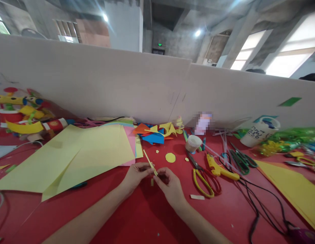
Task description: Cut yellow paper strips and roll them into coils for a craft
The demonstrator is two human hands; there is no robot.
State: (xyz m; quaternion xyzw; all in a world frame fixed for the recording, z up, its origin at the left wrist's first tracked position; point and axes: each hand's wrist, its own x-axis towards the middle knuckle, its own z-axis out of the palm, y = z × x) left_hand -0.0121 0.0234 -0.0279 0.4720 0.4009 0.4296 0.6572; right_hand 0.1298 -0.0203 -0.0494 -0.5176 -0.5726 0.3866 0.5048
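Yellow paper strip [148, 160], thin, pinched btwn fingertips of L hand [138, 175] & R hand [171, 186], over the red tabletop [137, 217], approx. mid-view. L hand: thumb & fingers nearly together on the strip's lower part. R hand: same kind of pinch at the near end, which looks folded or bunched, too small to tell. Far end sticks out free, tilted away & to the L.

Just under the fingertips: 1 small paper scrap [152, 182]. Beyond the hands, 1 yellow disc [170, 157] lies flat btwn 2 tiny cut stars [157, 151].

R of that: paper cup [193, 143], upright; scissors [203, 179] w/ 1 yellow & 1 red handle loop, tips near the cup's base; white slip [197, 197] near the handles. Next, yellow glue gun [219, 169] on its side, then green-handled scissors [242, 162]. Far R: yellow-orange sheets [294, 193], plus a tilted white cup [259, 134] w/ writing.

L of hands: large pale-yellow sheets [96, 152], overlapping, pink edge showing. Behind: blue & orange scraps [154, 137] heaped near the white partition [109, 81].
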